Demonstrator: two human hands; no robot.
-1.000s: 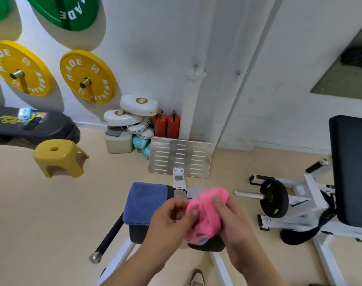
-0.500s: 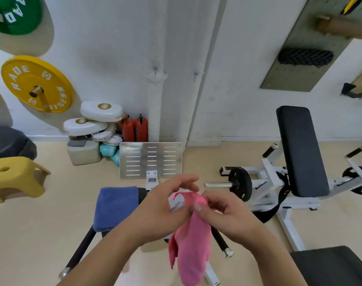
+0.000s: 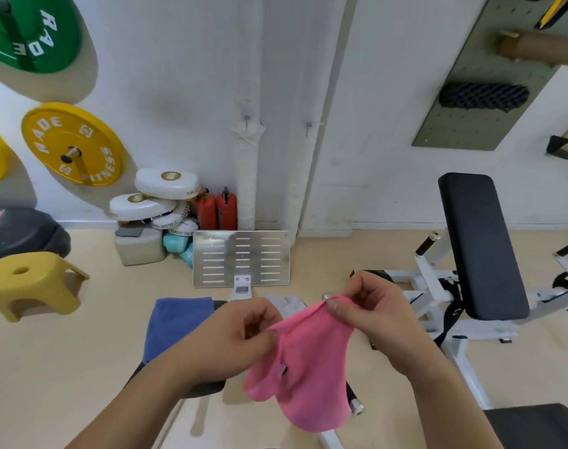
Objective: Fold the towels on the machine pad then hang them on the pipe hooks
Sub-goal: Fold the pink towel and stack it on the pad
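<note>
- Two hands hold one pink towel in the air, in front of and above the machine pad. The cloth hangs loose and creased from its top edge, and its lower end dangles in front of a chrome-tipped bar.
- The left hand has its fingers curled and pinches the left end of the towel's top edge.
- The right hand pinches the right end of that edge between the thumb and curled fingers. It sits a little higher than the left, so the edge slopes up to the right.
- A blue towel is draped over the left part of the pad, partly hidden by the left forearm.
- A grey-white towel shows as a bunched piece between the two hands; how it lies cannot be told.
- A slotted metal footplate stands beyond the pad, near the foot of the wall.
- A white pipe runs up the wall behind the footplate and carries a hook. A second hook sits on the upright strip just to its right.
- Left of the pipe are two red extinguishers, stacked white pads, a yellow weight plate on the wall and a yellow stool on the floor.
- To the right stands a black bench backrest on a white frame.
</note>
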